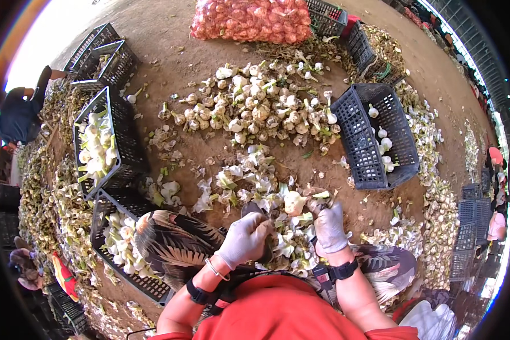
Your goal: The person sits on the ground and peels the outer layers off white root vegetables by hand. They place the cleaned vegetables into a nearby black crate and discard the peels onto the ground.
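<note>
My left hand [247,238], in a white knit glove, is closed in a fist over my lap; whether anything is inside it cannot be seen. My right hand [330,227], also gloved, has its fingers curled around something dark, hard to make out, at the end of a green garlic stem. A large garlic bulb [294,203] lies beside its fingertips. Garlic skins [285,246] lie between my legs. Beyond them is a pile of garlic bulbs [259,102] with stems on the dirt floor.
A black plastic crate [376,180] with several bulbs stands at the right. Two crates with white garlic, one upper [118,144] and one lower [153,289], stand at the left. A red mesh sack [250,21] lies beyond the pile. A person [19,114] is at the far left.
</note>
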Motion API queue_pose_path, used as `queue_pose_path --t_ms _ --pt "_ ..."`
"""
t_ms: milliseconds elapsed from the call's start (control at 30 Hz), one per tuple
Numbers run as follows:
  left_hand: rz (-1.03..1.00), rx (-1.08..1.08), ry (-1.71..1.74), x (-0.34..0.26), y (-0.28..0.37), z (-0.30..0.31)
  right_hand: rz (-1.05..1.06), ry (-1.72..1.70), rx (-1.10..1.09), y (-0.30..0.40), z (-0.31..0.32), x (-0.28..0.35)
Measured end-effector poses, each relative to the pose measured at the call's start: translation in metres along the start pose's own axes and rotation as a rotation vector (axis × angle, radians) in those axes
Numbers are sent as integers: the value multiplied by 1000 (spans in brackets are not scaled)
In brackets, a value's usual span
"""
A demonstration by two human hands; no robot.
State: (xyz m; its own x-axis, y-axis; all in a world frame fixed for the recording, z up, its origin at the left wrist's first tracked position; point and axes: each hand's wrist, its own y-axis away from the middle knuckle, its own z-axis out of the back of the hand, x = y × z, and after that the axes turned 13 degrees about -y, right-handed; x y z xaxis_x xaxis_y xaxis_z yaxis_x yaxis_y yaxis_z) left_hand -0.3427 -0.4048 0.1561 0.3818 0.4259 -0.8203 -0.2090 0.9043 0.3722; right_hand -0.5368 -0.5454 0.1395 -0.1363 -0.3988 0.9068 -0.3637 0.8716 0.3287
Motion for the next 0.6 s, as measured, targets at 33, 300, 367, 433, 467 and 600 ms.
queue_pose_path --t_ms 33,300,367,433,467,600 --pt "-5 -36 165 -1 -3 -3 -2 -43 34 4 -13 6" --pt "218 -89 745 -4 -28 -27 495 474 289 26 -52 32" --pt "163 -62 709 15 -30 -32 452 394 237 22 -44 23" --pt "131 -54 712 17 -28 -31 391 334 174 20 -42 18" --pt "123 -56 742 17 -28 -31 422 409 183 19 -40 20" --pt "118 -88 292 -7 -16 -11 525 521 177 21 -50 22"
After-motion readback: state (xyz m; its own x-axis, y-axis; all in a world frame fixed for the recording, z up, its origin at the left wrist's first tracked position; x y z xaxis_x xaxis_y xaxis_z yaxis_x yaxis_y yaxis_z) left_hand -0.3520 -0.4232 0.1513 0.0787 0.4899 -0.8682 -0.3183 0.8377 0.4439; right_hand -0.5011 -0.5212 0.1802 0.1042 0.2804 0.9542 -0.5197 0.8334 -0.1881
